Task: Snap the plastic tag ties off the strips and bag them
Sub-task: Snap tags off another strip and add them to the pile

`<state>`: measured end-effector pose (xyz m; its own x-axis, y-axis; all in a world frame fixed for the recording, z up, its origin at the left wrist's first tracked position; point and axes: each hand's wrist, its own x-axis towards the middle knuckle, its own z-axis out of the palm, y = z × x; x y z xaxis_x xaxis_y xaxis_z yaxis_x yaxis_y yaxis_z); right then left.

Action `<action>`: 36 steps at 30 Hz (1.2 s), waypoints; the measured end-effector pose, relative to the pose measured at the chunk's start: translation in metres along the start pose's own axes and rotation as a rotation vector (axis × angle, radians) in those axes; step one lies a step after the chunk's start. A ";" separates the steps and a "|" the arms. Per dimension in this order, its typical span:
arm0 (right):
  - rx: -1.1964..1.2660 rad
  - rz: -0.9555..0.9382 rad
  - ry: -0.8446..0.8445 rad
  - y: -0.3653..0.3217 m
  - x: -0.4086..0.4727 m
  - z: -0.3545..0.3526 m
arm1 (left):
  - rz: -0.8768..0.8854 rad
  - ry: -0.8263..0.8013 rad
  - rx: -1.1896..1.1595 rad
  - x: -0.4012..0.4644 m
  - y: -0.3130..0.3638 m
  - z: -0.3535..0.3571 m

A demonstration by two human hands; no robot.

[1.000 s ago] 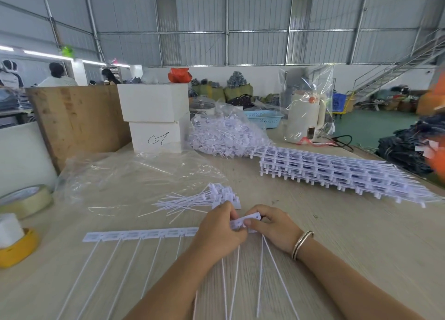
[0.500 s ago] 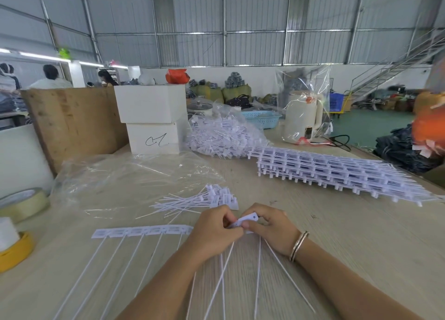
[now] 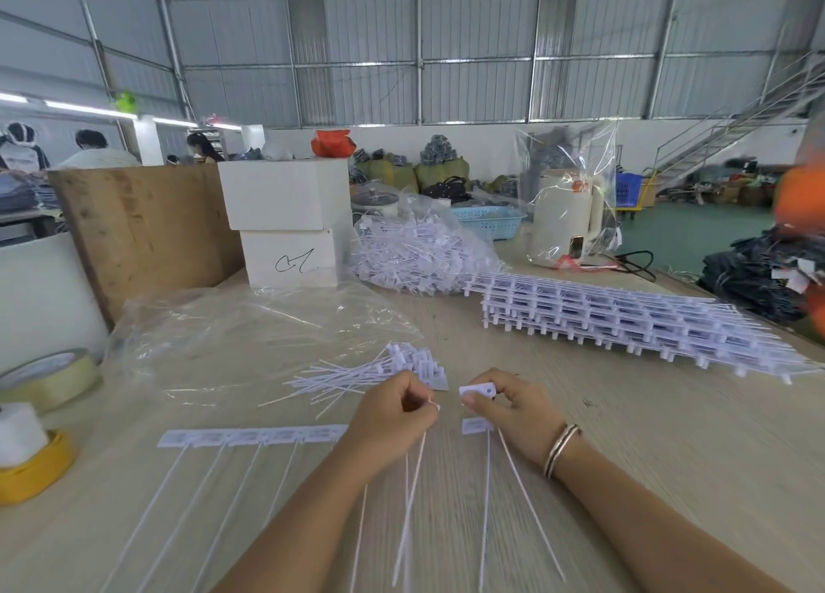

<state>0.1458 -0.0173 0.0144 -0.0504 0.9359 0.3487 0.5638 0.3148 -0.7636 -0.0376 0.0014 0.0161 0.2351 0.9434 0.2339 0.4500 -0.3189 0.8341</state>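
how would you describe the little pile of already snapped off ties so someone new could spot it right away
Start at the two stacked white boxes at the back of the wooden table, then come forward across the crumpled clear plastic bag. At its near edge, just beyond the left hand, lies the small pile of loose ties. Unlike the neat stack of strips to the right, these lie single and fanned.

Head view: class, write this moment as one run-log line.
left hand pinches strip end | right hand holds snapped-off tag tie | loose ties pile behind hands | clear bag not yet filled
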 end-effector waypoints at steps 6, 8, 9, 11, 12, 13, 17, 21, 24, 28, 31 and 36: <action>-0.340 0.121 -0.028 0.003 0.004 0.007 | 0.244 0.094 0.358 -0.005 0.002 0.015; -0.377 0.109 -0.031 0.002 0.003 0.008 | 0.324 0.156 0.403 -0.005 0.005 0.019; -0.385 0.088 -0.016 0.002 0.002 0.009 | 0.351 0.181 0.379 -0.005 0.006 0.020; -0.352 0.021 0.038 -0.001 0.000 0.010 | 0.370 0.226 0.318 -0.003 0.008 0.024; -0.329 0.002 0.053 -0.003 -0.001 0.010 | 0.370 0.239 0.291 -0.002 0.008 0.026; -0.308 -0.005 0.050 -0.005 -0.002 0.011 | 0.374 0.237 0.271 -0.002 0.008 0.028; -0.279 -0.014 -0.025 -0.009 -0.005 0.015 | 0.423 0.110 0.256 -0.004 0.007 0.032; -0.215 0.018 -0.071 -0.009 -0.005 0.014 | 0.483 0.031 0.293 -0.006 0.008 0.033; -0.158 0.023 -0.091 -0.009 -0.004 0.014 | 0.531 -0.001 0.359 -0.008 0.010 0.030; -0.159 0.047 -0.065 -0.005 -0.003 0.011 | 0.494 -0.027 0.408 -0.011 0.014 0.017; -0.195 0.047 -0.053 -0.004 -0.003 0.011 | 0.393 -0.064 0.446 -0.009 0.011 0.004; -0.172 0.072 -0.067 -0.006 -0.002 0.009 | 0.315 -0.156 0.596 -0.012 0.006 0.002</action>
<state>0.1351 -0.0192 0.0132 -0.0567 0.9652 0.2554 0.7000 0.2209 -0.6791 -0.0362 -0.0116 0.0173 0.5337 0.7876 0.3079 0.7258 -0.6135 0.3112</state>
